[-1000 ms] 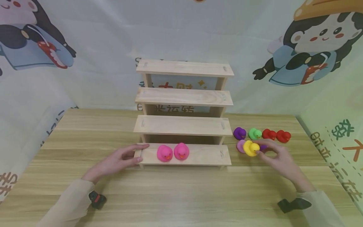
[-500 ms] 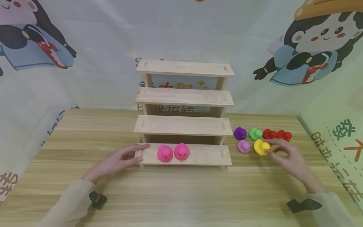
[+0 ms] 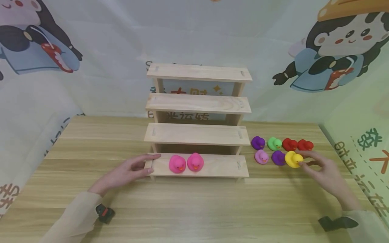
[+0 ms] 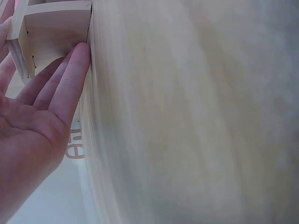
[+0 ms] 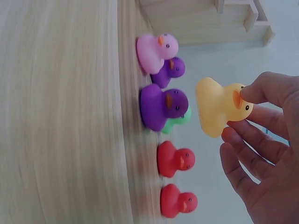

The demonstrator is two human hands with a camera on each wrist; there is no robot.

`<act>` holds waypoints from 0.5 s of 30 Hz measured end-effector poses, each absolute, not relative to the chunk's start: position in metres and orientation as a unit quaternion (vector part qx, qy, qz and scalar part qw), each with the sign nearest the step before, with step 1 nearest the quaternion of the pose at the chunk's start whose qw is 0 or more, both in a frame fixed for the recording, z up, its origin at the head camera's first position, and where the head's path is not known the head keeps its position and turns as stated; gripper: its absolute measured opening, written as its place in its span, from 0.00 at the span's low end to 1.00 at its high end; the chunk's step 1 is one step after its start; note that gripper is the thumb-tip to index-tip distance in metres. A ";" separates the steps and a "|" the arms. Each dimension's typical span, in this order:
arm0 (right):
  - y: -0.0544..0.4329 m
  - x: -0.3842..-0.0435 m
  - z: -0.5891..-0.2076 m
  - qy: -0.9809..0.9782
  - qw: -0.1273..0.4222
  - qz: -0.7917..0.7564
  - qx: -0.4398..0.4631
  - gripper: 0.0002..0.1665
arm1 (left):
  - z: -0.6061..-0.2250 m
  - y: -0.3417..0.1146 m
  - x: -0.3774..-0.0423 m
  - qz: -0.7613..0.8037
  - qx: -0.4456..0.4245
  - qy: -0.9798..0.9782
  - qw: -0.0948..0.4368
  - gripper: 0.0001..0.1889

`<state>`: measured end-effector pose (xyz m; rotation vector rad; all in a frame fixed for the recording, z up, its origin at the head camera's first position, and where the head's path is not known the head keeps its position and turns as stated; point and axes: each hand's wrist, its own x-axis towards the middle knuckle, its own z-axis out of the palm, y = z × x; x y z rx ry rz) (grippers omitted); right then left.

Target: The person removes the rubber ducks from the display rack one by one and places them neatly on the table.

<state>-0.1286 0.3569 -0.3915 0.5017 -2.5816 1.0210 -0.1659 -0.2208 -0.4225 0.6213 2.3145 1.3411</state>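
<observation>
My right hand [image 3: 326,177] pinches a yellow rubber duck [image 3: 293,159] between thumb and fingers. In the right wrist view the yellow duck [image 5: 217,107] is held off the tabletop, apart from the other ducks. My left hand [image 3: 126,172] holds the left end of the lowest step of a wooden tiered shelf [image 3: 222,165]. In the left wrist view its longer fingers [image 4: 70,88] reach under the board beside the shelf's side panel [image 4: 56,35]. Two pink rubber ducks [image 3: 195,162] sit on that lowest step, left of its middle.
Right of the shelf, a light purple duck [image 3: 261,157] and a dark purple duck [image 3: 278,158] stand in front. Behind them are another purple duck [image 3: 258,143], a green duck [image 3: 275,143] and two red ducks [image 3: 305,145]. A printed cloth [image 3: 194,33] hangs behind the wooden table [image 3: 194,209].
My right hand has moved to the right with the yellow duck, from over the light purple duck to beside the dark purple one, which now shows. The left hand has stayed put.
</observation>
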 end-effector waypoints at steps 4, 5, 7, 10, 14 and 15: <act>0.363 -0.128 -0.393 -0.904 0.156 0.361 0.165 0.19 | -0.422 -0.221 -0.166 0.486 0.217 0.822 0.201 0.27; 0.365 -0.128 -0.393 -0.906 0.156 0.360 0.162 0.19 | -0.422 -0.221 -0.166 0.487 0.216 0.821 0.203 0.27; 0.367 -0.128 -0.394 -0.907 0.154 0.359 0.156 0.18 | -0.422 -0.221 -0.166 0.490 0.214 0.820 0.204 0.27; 0.370 -0.129 -0.396 -0.908 0.153 0.359 0.151 0.18 | -0.423 -0.221 -0.166 0.490 0.213 0.820 0.205 0.27; 0.373 -0.132 -0.401 -0.906 0.151 0.365 0.150 0.19 | -0.423 -0.221 -0.167 0.488 0.216 0.821 0.205 0.26; 0.374 -0.132 -0.402 -0.907 0.150 0.365 0.149 0.19 | -0.424 -0.221 -0.167 0.488 0.217 0.821 0.204 0.26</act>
